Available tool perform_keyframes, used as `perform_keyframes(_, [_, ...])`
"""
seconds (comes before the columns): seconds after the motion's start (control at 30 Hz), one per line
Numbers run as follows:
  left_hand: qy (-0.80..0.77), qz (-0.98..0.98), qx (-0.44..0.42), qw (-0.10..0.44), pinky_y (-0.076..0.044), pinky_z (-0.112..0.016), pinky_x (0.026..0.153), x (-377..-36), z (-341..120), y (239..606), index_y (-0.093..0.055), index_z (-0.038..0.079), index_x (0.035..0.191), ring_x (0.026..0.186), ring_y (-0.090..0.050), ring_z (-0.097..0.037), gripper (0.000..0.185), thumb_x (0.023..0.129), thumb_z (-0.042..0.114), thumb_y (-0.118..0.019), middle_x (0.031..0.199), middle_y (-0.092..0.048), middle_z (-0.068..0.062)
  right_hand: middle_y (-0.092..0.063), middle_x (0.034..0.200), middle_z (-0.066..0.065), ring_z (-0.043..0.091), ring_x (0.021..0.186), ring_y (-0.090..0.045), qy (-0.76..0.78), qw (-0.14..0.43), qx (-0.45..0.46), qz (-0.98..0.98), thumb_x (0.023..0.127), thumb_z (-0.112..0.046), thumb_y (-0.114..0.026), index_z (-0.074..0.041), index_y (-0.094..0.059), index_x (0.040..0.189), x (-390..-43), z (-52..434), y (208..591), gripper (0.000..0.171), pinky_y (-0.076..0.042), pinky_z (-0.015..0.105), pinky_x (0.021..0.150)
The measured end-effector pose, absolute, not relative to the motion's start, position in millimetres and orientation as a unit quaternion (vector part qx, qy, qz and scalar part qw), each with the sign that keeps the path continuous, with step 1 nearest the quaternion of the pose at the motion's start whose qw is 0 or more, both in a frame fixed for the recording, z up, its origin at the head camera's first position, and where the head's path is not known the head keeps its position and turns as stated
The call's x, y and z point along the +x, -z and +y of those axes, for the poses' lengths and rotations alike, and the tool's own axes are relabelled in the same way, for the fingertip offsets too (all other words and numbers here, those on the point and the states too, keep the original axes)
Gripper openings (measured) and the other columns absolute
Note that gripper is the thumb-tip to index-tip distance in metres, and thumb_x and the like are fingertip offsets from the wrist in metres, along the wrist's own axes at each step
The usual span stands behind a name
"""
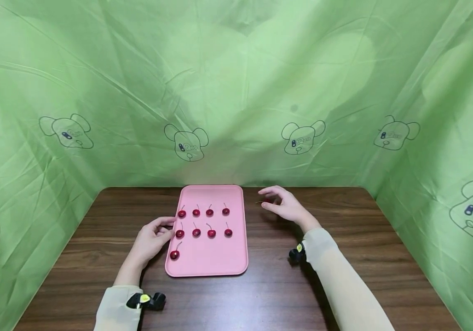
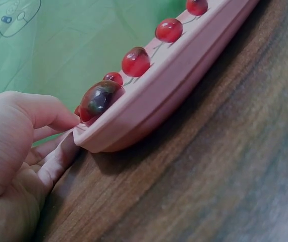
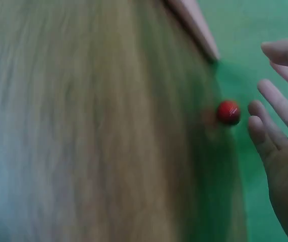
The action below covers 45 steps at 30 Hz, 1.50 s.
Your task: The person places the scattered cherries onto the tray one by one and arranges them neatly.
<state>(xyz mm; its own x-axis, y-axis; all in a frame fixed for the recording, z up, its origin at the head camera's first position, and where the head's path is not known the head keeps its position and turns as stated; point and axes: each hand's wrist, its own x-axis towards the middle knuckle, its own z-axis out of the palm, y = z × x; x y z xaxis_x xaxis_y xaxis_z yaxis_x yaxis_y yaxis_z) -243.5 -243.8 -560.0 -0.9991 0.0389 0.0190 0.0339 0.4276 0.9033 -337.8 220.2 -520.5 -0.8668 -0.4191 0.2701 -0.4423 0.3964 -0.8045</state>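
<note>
My left hand (image 1: 150, 240) pinches the left rim of a pink tray (image 1: 216, 264) between thumb and fingers; the left wrist view shows the fingertips at the tray's edge (image 2: 128, 132). Red cherries with stems lie on the tray in two rows, and one more cherry (image 1: 174, 254) lies at its front left. Beyond the tray's right side, my right hand (image 1: 285, 205) hovers with fingers spread and gently bent. A single cherry (image 3: 229, 112) sits on the table just off its fingertips, partly hidden by the hand in the head view.
The dark wooden table (image 1: 269, 294) carries the tray left of its middle. Green cloth (image 1: 245, 92) printed with bear heads hangs behind and on both sides, right at the table's back edge. Black wrist-worn devices (image 1: 158, 301) sit on both sleeves.
</note>
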Motion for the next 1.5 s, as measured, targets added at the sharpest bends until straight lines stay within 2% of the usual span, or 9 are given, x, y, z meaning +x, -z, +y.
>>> perform_keyframes(0.17, [-0.536,0.844,0.024,0.002,-0.057,-0.024,0.076,-244,-244,561,-0.072,0.005,0.139,0.092,-0.068,-0.019,0.039,0.102,0.010,-0.077,0.122,-0.075,-0.016,-0.066,0.140,0.029,0.054,0.126,-0.061,-0.491,0.027,0.230,-0.840,0.097,0.002,-0.078,0.008,-0.067,0.138,-338,226,530,0.043,-0.051,0.067,0.095])
perform_keyframes(0.3, [-0.539,0.842,0.022,0.002,-0.057,-0.023,0.076,-243,-245,561,-0.072,0.006,0.139,0.094,-0.067,-0.021,0.039,0.101,0.009,-0.077,0.124,-0.074,-0.016,-0.065,0.140,0.032,0.055,0.126,-0.060,-0.499,0.012,0.208,-0.841,0.097,0.002,-0.077,0.009,-0.065,0.140,-337,229,535,0.045,-0.052,0.059,0.095])
perform_keyframes(0.4, [-0.540,0.842,0.021,0.000,-0.057,-0.023,0.076,-243,-245,561,-0.072,0.006,0.140,0.094,-0.067,-0.021,0.039,0.101,0.009,-0.077,0.124,-0.074,-0.016,-0.067,0.140,0.028,0.050,0.128,-0.061,-0.511,-0.002,0.195,-0.837,0.097,-0.004,-0.079,0.005,-0.065,0.143,-340,233,544,0.049,-0.050,0.047,0.095])
perform_keyframes(0.6, [-0.540,0.841,0.020,0.002,-0.057,-0.024,0.076,-243,-245,560,-0.071,0.005,0.140,0.093,-0.067,-0.020,0.039,0.102,0.012,-0.077,0.123,-0.074,-0.016,-0.070,0.138,0.022,0.043,0.127,-0.062,-0.533,-0.017,0.176,-0.828,0.097,-0.006,-0.080,0.001,-0.067,0.144,-340,232,548,0.049,-0.048,0.031,0.091])
perform_keyframes(0.73, [-0.539,0.842,0.021,-0.001,-0.057,-0.024,0.076,-243,-245,561,-0.071,0.006,0.140,0.092,-0.067,-0.019,0.039,0.102,0.011,-0.077,0.122,-0.075,-0.015,-0.071,0.135,0.024,0.043,0.124,-0.063,-0.532,-0.021,0.175,-0.829,0.097,-0.003,-0.078,0.002,-0.068,0.142,-341,233,550,0.047,-0.047,0.028,0.088])
perform_keyframes(1.03, [-0.542,0.840,0.026,-0.004,-0.056,-0.024,0.076,-243,-244,562,-0.072,0.006,0.138,0.091,-0.068,-0.018,0.037,0.101,0.009,-0.077,0.122,-0.075,-0.016,-0.069,0.130,0.033,0.053,0.119,-0.060,-0.530,-0.043,0.164,-0.831,0.096,0.006,-0.076,0.010,-0.067,0.139,-338,234,550,0.044,-0.047,0.030,0.089])
perform_keyframes(1.27, [-0.537,0.843,0.025,-0.001,-0.056,-0.024,0.076,-242,-245,562,-0.072,0.006,0.140,0.092,-0.067,-0.019,0.038,0.102,0.012,-0.077,0.124,-0.074,-0.016,-0.070,0.126,0.035,0.050,0.118,-0.062,-0.537,-0.063,0.157,-0.826,0.096,0.007,-0.075,0.012,-0.067,0.136,-320,228,523,0.041,-0.046,0.025,0.084])
perform_keyframes(1.5, [-0.539,0.842,0.027,-0.004,-0.056,-0.024,0.076,-243,-245,561,-0.072,0.006,0.139,0.092,-0.067,-0.019,0.038,0.102,0.011,-0.078,0.124,-0.074,-0.015,-0.070,0.126,0.035,0.051,0.122,-0.062,-0.543,-0.065,0.155,-0.823,0.096,0.005,-0.076,0.012,-0.067,0.136,-318,229,516,0.041,-0.046,0.024,0.088])
